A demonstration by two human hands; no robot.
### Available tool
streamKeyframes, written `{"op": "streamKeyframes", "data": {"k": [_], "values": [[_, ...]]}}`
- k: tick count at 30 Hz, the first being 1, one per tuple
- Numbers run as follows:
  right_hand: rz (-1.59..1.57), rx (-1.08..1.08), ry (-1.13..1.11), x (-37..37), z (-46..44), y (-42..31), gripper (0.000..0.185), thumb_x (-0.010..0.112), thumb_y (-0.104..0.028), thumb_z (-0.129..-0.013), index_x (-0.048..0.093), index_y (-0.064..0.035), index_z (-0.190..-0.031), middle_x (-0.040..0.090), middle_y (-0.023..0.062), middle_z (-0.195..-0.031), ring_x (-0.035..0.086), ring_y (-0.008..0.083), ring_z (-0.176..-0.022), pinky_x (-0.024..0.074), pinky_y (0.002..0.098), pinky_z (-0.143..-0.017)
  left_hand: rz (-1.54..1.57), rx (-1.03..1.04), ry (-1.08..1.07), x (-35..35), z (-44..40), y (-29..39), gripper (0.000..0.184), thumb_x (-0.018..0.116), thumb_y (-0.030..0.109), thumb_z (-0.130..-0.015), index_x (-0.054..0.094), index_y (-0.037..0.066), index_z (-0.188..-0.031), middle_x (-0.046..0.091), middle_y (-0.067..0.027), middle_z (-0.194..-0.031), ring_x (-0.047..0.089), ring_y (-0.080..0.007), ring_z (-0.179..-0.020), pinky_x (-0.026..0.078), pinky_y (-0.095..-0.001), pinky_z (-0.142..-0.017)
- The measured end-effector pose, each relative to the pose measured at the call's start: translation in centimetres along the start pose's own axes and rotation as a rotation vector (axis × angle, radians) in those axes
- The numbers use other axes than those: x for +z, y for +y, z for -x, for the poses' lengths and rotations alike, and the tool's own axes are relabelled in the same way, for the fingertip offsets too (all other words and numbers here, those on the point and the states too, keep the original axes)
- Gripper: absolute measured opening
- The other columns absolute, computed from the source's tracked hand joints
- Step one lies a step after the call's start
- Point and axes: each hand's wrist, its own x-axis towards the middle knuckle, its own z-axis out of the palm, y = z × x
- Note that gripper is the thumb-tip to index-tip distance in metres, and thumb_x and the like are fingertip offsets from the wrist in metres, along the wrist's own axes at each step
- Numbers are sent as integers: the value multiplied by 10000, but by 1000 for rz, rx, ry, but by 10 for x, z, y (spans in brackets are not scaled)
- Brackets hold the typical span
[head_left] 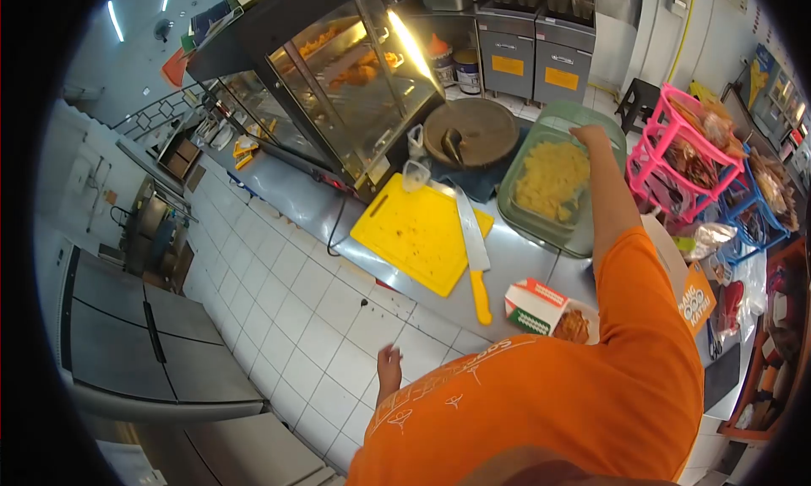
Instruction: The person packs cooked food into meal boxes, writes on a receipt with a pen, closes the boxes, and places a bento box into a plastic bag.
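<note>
My right arm reaches over a pale green plastic container (608, 119) on the metal counter. My right hand (589, 136) is at the far side of the yellowish, mash-like food (549, 182) inside it. Its fingers look closed, but what they hold, if anything, is hidden. Low over the tiled floor, beside the counter, hangs my left hand (389, 369), loosely curled with the fingers a little apart and nothing in it. Left of the container lies a yellow cutting board (414, 233) with dark crumbs. A large knife (473, 233) with a yellow handle rests across its edge.
An open paper box (541, 304) with fried food stands near my body. Behind the board are a round wooden block (470, 131) and a lit glass warming cabinet (338, 81). Pink baskets (676, 161) with packets stand on the right. Fryers (536, 51) are at the back.
</note>
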Motion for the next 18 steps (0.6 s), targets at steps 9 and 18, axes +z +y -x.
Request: {"op": "streamKeyframes", "data": {"k": [9, 18], "values": [[100, 152, -28, 25, -39, -7, 580, 652, -528, -760, 635, -29, -1056, 623, 176, -1070, 601, 264, -1018, 466, 437, -848, 375, -609, 171, -65, -62, -39, 354, 580, 207, -882, 550, -32, -1141, 596, -166, -1058, 604, -242, -917, 487, -329, -818], [8, 116, 285, 10, -32, -11, 436, 531, -374, -831, 625, -55, -1113, 610, 211, -1126, 578, 367, -1072, 441, 510, -876, 161, -602, -118, -85, -192, 53, 352, 556, 228, -889, 562, -28, -1131, 603, -152, -1055, 595, -231, -929, 474, -330, -832]]}}
